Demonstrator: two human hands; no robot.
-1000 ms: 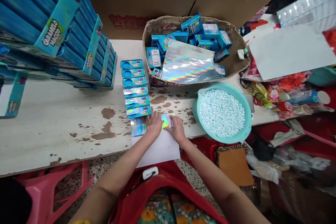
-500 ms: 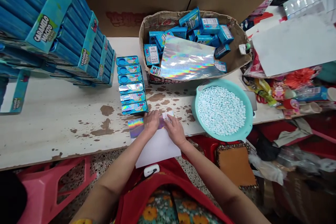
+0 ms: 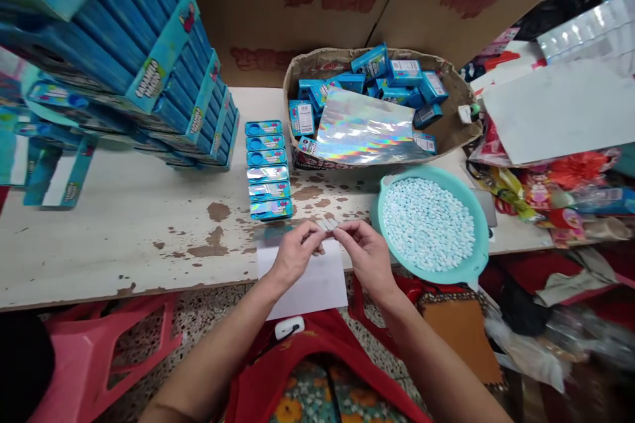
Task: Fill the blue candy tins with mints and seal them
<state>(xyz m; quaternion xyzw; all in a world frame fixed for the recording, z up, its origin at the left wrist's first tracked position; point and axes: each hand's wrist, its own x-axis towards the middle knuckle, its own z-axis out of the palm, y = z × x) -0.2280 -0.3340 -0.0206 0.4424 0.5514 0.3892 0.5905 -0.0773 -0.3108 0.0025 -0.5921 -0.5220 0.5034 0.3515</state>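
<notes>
Both hands are raised over a white sheet (image 3: 310,284) at the table's front edge. My left hand (image 3: 299,252) and my right hand (image 3: 364,254) pinch a small pale strip (image 3: 328,225) between their fingertips, one at each end. The strip looks divided into short pieces; its details are too small to read. Part of the sheet's upper edge is dark and shiny. Just beyond my left hand stands a column of several small blue boxes (image 3: 268,175), the nearer ones with shiny strips across their tops.
Tall stacks of blue packs (image 3: 163,73) rise at the left. A cut cardboard box (image 3: 454,135) holds blue boxes and a holographic sheet (image 3: 367,125). The turquoise basin (image 3: 479,244) of pale candies is at the right, near a pink stool (image 3: 84,357) and wrappers.
My hands have lifted off the sheet and come together, now holding the pale strip between them. The camera view has shifted, so the table objects appear farther right and lower.
</notes>
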